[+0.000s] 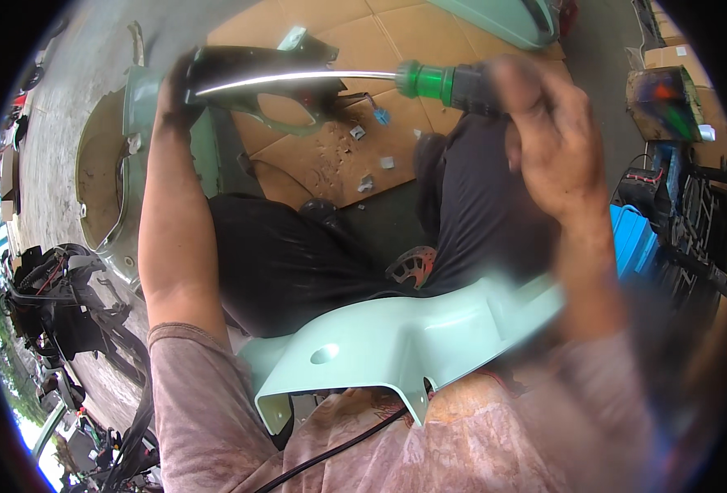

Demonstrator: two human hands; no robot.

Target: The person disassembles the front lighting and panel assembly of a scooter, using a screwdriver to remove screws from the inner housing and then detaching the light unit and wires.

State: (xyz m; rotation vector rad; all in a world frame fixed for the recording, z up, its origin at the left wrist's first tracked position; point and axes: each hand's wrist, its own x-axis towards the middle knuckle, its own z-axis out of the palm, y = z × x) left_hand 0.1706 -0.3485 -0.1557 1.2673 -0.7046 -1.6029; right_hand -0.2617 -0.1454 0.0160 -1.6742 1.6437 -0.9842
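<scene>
Clenched right hand [556,148] wraps the black-and-green handle of a long screwdriver [429,82], shaft pointing left into a dark plastic panel [277,78]. Left hand [179,90] grips that panel's edge, apparently steadying it against the tip. Pale green cover [396,341] rests across the lap, kept close. Cardboard sheet [339,156] on the ground carries loose small fasteners. Blue crate [633,238] at right: contents hidden.

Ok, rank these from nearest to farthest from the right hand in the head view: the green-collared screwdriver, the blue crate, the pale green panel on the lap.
1. Screwdriver: gripped in the right hand, shaft pointing left.
2. Blue crate: just below and right of the hand, by the wrist.
3. Pale green panel: lower, across the lap, its middle well left of the hand.
</scene>
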